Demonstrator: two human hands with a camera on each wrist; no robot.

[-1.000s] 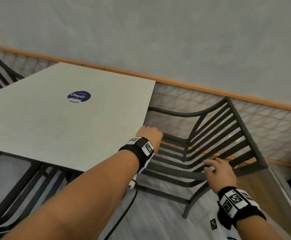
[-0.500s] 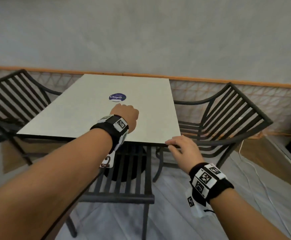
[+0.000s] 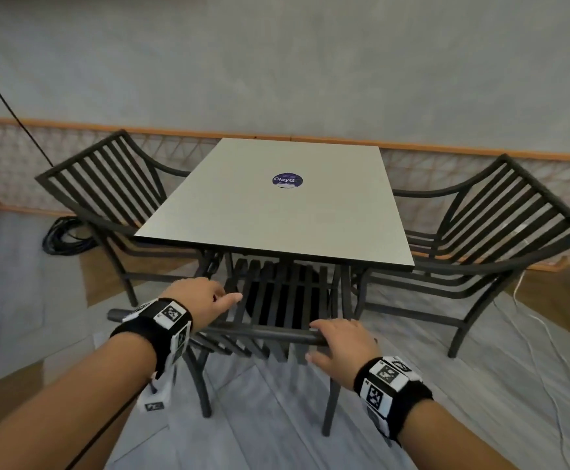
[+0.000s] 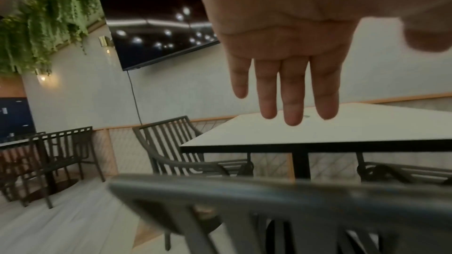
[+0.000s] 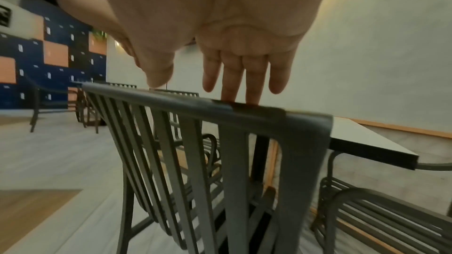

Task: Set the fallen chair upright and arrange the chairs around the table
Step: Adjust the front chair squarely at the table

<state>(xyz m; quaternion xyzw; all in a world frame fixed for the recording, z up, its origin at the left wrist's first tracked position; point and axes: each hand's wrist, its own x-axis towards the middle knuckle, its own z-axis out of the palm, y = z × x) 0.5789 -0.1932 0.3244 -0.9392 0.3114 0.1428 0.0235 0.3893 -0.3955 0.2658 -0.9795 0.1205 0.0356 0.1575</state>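
Standing upright along the table's left edge (image 3: pixel 154 212) is one slatted chair (image 3: pixel 107 178), its seat tucked partly under; no chair in view lies fallen, so that part of the job looks done. At the near edge, the middle chair (image 3: pixel 277 300) sits pushed in, seat under the tabletop. Over its top rail (image 3: pixel 260 334) the left hand (image 3: pixel 199 303) hovers with fingers straight and relaxed, holding nothing, while the right hand (image 3: pixel 341 340) lies flat on the rail near its right end, fingertips (image 5: pixel 244 92) touching it without curling round (more a steadying touch than a grip). Along the right edge stands the third chair (image 3: pixel 494 225), upright and drawn close. What remains, I'd judge, is only a last nudge to square things.
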